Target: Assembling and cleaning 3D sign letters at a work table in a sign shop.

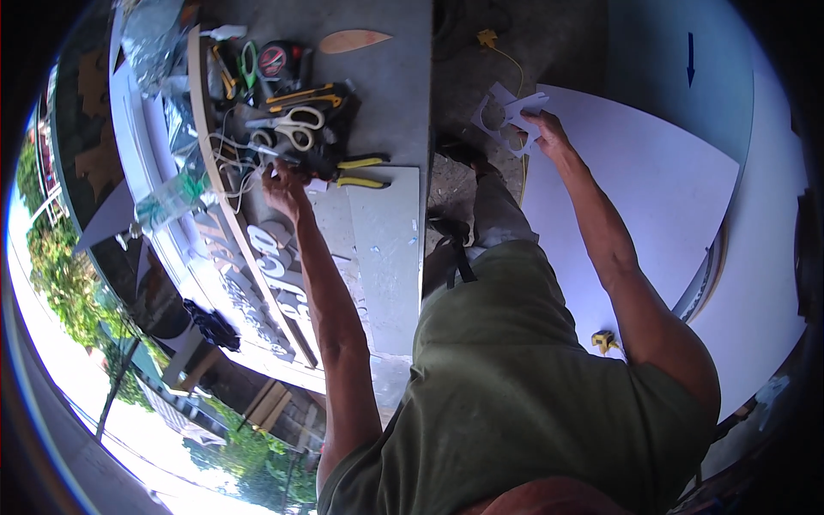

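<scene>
My right hand (pixel 547 130) is closed on a white cut-out sheet (pixel 496 116) with rounded holes, held out over the floor at the bench's right. My left hand (pixel 286 190) is over the tool pile on the bench, its fingers bent together beside thin white cords (pixel 230 154) and a slim pen-like tool (pixel 264 149). Whatever those fingers grip is too small to make out. Just right of this hand are pliers with yellow-and-black handles (pixel 365 181). Scissors with pale handles (pixel 299 129) rest farther up the pile.
The grey bench (pixel 390 94) also bears a yellow cutter (pixel 305 97), a tape measure (pixel 273 60), green-handled scissors (pixel 249 64), a wooden strip (pixel 206 112) and cut letters (pixel 273 253). A large white sheet (pixel 635 172) stands at right, with a yellow tape measure (pixel 604 342) near my body.
</scene>
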Demonstrator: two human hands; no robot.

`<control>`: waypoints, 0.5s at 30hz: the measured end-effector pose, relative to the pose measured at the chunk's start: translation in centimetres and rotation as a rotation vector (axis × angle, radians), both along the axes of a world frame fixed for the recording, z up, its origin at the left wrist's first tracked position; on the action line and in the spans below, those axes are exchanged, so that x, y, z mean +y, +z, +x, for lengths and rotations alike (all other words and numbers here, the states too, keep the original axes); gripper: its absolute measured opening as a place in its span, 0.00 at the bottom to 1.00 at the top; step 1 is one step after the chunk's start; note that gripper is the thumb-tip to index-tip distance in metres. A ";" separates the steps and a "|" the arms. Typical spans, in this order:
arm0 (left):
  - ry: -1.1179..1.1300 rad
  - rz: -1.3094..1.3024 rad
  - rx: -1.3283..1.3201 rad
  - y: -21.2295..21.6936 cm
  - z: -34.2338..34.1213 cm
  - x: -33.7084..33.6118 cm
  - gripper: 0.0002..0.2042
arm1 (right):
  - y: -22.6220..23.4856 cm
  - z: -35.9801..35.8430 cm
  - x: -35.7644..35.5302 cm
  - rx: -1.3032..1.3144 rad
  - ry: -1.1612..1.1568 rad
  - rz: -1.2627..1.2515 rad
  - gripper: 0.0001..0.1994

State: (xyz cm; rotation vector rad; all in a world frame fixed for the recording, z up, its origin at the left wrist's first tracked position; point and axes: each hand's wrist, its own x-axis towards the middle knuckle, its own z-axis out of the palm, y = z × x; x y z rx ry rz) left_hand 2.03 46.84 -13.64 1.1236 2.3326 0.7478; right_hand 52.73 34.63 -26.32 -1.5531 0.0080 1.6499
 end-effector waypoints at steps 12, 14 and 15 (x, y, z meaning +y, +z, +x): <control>0.059 0.031 0.032 0.5 3.4 0.8 0.20 | -9.8 -4.4 9.7 0.237 -0.247 0.146 0.16; -0.005 0.052 0.099 -0.6 0.2 0.8 0.21 | -8.5 -5.8 15.0 0.328 -0.185 0.238 0.18; 0.005 0.047 0.098 -1.1 0.4 0.4 0.21 | -7.8 -6.1 16.9 0.248 -0.006 0.145 0.17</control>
